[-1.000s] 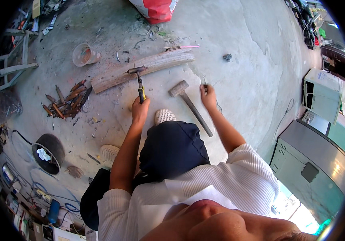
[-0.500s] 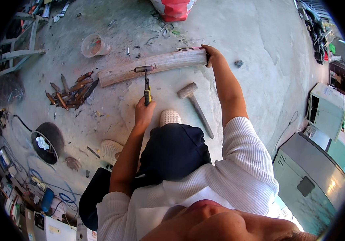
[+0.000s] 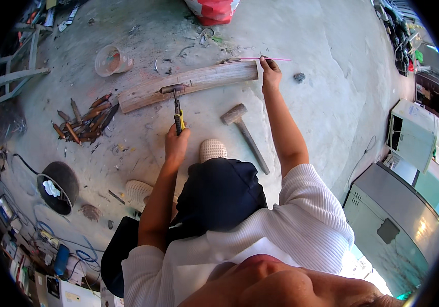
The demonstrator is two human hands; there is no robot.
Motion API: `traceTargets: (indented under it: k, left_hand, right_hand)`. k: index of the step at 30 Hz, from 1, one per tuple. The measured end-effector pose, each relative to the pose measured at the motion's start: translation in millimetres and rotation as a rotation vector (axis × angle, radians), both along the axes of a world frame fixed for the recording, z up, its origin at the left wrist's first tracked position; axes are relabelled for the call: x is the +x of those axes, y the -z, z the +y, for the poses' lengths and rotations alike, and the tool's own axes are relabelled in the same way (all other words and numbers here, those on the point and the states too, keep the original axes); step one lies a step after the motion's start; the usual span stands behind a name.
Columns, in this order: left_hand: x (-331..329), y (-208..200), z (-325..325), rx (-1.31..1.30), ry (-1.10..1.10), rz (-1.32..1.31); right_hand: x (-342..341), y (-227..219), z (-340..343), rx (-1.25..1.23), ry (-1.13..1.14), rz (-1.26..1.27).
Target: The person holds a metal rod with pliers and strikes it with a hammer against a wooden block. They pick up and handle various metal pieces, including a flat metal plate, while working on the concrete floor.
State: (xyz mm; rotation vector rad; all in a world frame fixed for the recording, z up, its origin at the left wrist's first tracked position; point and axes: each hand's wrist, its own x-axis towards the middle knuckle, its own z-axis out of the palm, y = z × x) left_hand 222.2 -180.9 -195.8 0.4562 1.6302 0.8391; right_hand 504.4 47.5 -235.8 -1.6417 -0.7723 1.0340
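My left hand [image 3: 176,146] is closed round yellow-and-black pliers [image 3: 179,122]. Their jaws meet a short brown metal cylinder with thin ends [image 3: 172,88], which lies across the wooden beam [image 3: 222,77]. Just past the beam's right end, my right hand [image 3: 271,78] pinches a thin pink stick [image 3: 279,59] between the fingertips. A few more thin sticks [image 3: 231,60] lie along the beam's far edge. Between my arms, a hammer with a grey handle [image 3: 250,138] rests on the floor.
Left of the beam lies a pile of similar brown metal cylinders [image 3: 89,120]. A clear plastic tub [image 3: 113,61] and a red-and-white bag [image 3: 213,13] stand farther off. At the left are a dark bucket [image 3: 71,187] and a metal frame [image 3: 22,74]; pale appliance cabinets [image 3: 378,220] stand right.
My right hand has left the beam's end and now holds the pink stick out to the right. The left hand still grips the pliers at the cylinder; the whole view has shifted slightly.
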Motion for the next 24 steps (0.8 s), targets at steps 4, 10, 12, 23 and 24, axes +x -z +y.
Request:
traceTargets:
  k: [4,10,12,23,24]
  left_hand:
    - [-0.9,2.9,1.9,0.008,-0.023,-0.008]
    - [-7.2,-1.1,4.4,-0.003,-0.014,-0.078]
    - [-9.4,-12.1,8.0,-0.025,0.003,-0.03]
    - [-7.2,-6.9,5.0,-0.042,-0.045,-0.042]
    - [-6.7,-4.7,4.3,-0.041,-0.047,-0.049]
  right_hand:
    - [-13.6,-11.4,-19.8,0.151,0.006,-0.03]
    - [-17.6,-60.5,-36.5,0.31,0.24,0.114]
    - [-12.3,-72.2,-41.3,0.35,0.156,-0.187]
    - [-19.5,-43.9,-78.3,-0.02,-0.65,-1.199]
    - [-25.3,-46.3,-77.0,-0.024,-0.629,-1.175]
